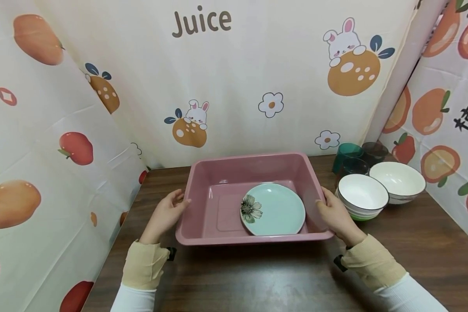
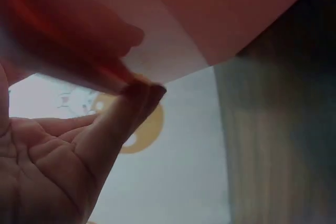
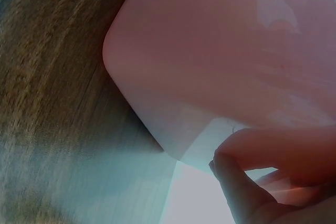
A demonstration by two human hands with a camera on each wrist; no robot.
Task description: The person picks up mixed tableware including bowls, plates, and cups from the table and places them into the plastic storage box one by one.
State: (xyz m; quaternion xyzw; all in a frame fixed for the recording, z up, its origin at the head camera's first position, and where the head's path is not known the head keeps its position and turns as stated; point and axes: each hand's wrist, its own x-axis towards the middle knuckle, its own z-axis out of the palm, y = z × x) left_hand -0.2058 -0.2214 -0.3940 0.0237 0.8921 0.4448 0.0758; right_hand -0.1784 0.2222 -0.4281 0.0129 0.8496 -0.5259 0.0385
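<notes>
Though head-view only, plate (image 1: 278, 210) in basin (image 1: 253, 170)

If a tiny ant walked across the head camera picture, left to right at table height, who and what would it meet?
Left hand → pink basin → pale plate with a flower, lying in the basin → right hand → nearer stack of white bowls → white bowl farther right.

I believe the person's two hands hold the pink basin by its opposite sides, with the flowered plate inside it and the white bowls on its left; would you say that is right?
Not quite: the head view shows the white bowls to the right of the pink basin, not its left. The rest stands.
</notes>
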